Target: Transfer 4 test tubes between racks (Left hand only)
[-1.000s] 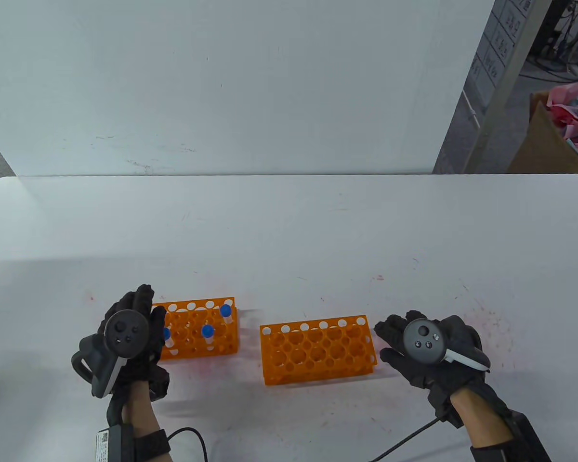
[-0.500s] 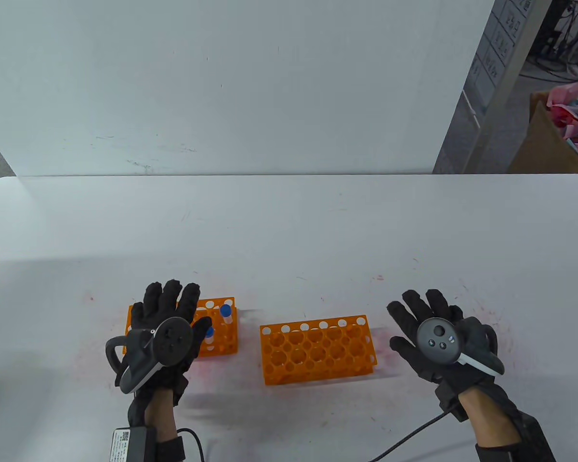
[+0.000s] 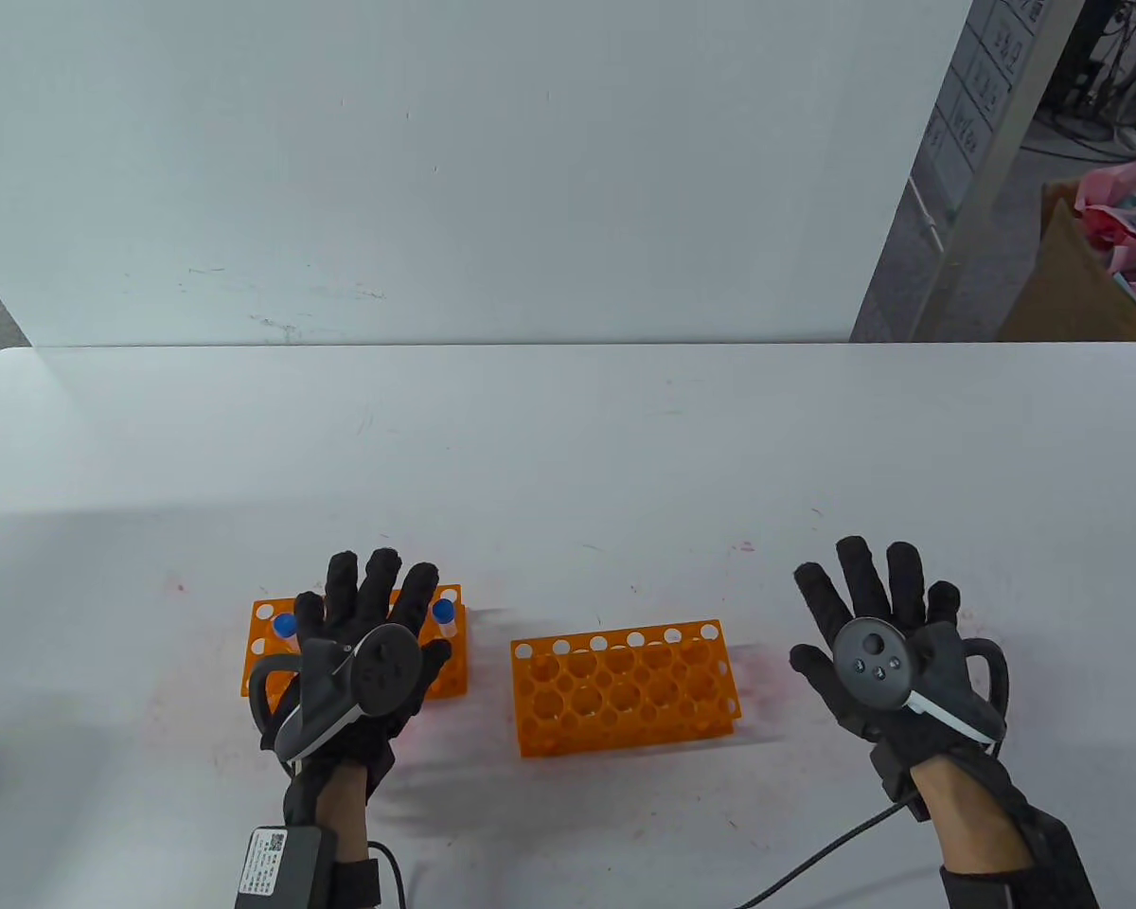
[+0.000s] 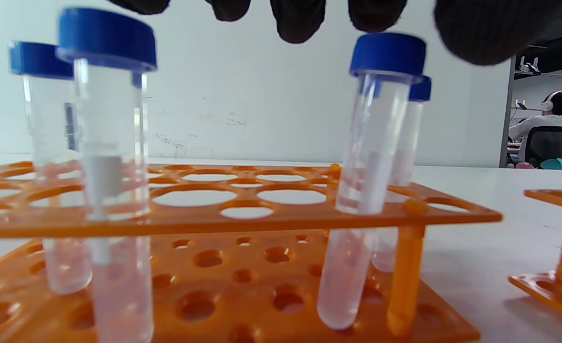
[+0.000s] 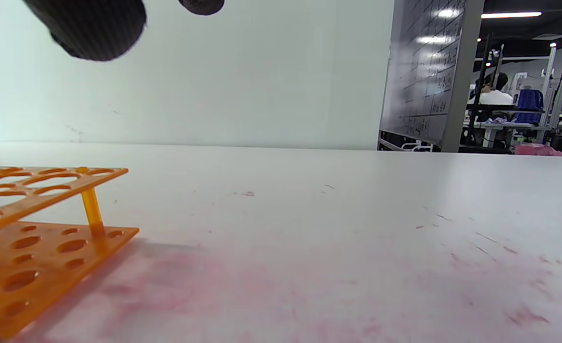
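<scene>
Two orange racks stand near the table's front. The left rack [image 3: 261, 663] holds clear tubes with blue caps; in the table view I see one cap at its left [image 3: 285, 624] and one at its back right [image 3: 443, 610]. My left hand [image 3: 369, 615] hovers flat over this rack, fingers spread, holding nothing. In the left wrist view several capped tubes [image 4: 378, 143] stand in the rack [image 4: 242, 216] just below my fingertips [image 4: 297, 19]. The right rack [image 3: 625, 684] holds no tubes. My right hand [image 3: 871, 615] is open to its right, holding nothing.
A white board stands along the table's far edge [image 3: 435, 170]. A cardboard box with pink and teal scraps [image 3: 1108, 256] sits off the table at the back right. Glove cables trail off the front edge [image 3: 814, 857]. Faint pink stains mark the tabletop near the racks.
My left hand moved right and forward, over the left rack, and its fingers spread out. My right hand drifted right and forward, away from the right rack, and opened flat.
</scene>
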A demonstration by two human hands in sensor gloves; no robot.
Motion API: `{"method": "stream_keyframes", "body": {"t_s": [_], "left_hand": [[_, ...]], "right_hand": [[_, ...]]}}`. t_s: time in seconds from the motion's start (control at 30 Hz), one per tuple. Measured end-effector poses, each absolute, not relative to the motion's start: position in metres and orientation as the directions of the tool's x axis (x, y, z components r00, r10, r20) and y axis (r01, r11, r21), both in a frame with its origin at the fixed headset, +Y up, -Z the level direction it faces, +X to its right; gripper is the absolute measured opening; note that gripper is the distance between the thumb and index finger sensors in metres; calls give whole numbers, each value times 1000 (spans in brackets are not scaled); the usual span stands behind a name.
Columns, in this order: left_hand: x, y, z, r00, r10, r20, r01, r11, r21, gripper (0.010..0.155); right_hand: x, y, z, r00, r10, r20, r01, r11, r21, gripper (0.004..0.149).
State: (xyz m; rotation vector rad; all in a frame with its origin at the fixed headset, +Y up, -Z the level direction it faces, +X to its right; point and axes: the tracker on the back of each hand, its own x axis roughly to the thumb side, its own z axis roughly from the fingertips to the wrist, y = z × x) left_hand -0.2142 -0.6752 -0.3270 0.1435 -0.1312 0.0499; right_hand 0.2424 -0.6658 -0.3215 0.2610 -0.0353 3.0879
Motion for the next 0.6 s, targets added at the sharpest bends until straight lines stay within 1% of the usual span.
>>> {"method": "stream_keyframes", "body": {"t_s": [0.13,0.6], "left_hand": [[-217,-678,-327,991,50,125,-66,990,121,75],[-219,-676,-329,993,55,104,-65,993,97,74]], "right_hand": [[247,-669,-325,-987,67,144,-64,-998,26,73],[249,-672,-328,-990,61,130,-53,-997,64,73]]}}
